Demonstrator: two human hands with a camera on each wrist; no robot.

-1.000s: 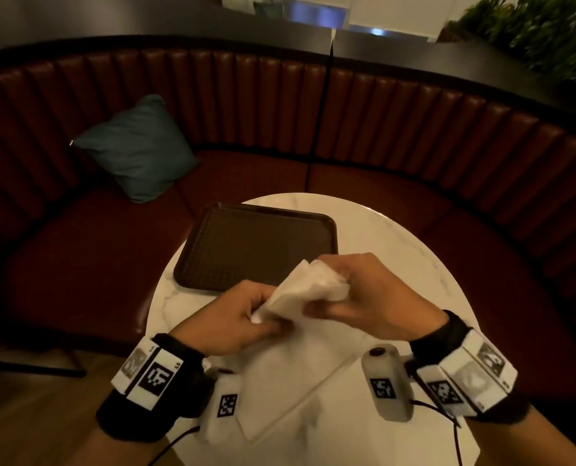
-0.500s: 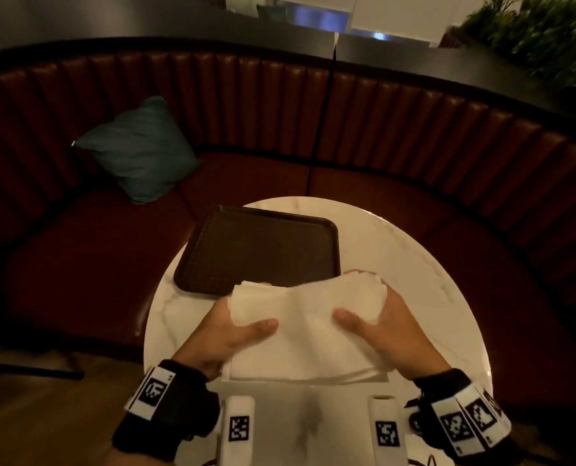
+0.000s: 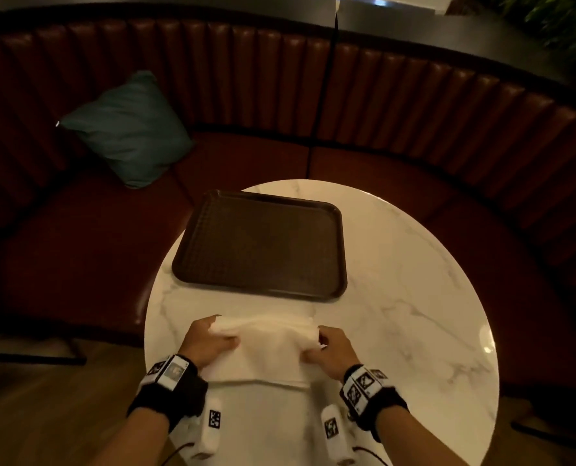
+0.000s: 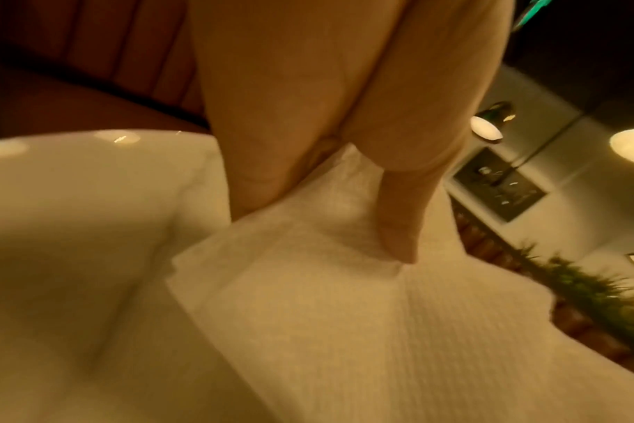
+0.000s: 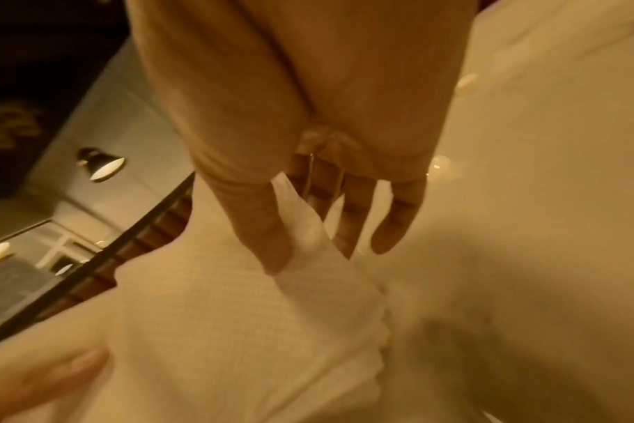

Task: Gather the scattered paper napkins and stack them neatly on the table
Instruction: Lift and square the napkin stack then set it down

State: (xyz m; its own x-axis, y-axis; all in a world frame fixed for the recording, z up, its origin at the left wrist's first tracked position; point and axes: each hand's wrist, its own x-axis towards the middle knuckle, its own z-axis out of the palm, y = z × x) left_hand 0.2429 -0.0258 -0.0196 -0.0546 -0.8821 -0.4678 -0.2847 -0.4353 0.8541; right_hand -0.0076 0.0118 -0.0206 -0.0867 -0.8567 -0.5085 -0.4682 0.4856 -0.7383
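Observation:
A stack of white paper napkins (image 3: 268,351) sits at the near side of the round marble table (image 3: 414,297), its far edge lifted. My left hand (image 3: 209,341) pinches the stack's left side, thumb on top (image 4: 398,234) and fingers underneath. On the other side my right hand (image 3: 327,346) pinches the napkins (image 5: 236,329) with its thumb (image 5: 268,237) above and fingers below. The napkins (image 4: 362,329) fill the lower part of the left wrist view.
A dark brown tray (image 3: 263,243) with nothing on it lies on the table just beyond the napkins. A curved red-brown booth bench (image 3: 279,95) wraps around the table, with a teal cushion (image 3: 128,129) on its left. The table's right half is bare marble.
A second ago both hands held a bunched napkin above the stack. Since then they spread to the stack's two sides and now pinch it lower, nearer the table.

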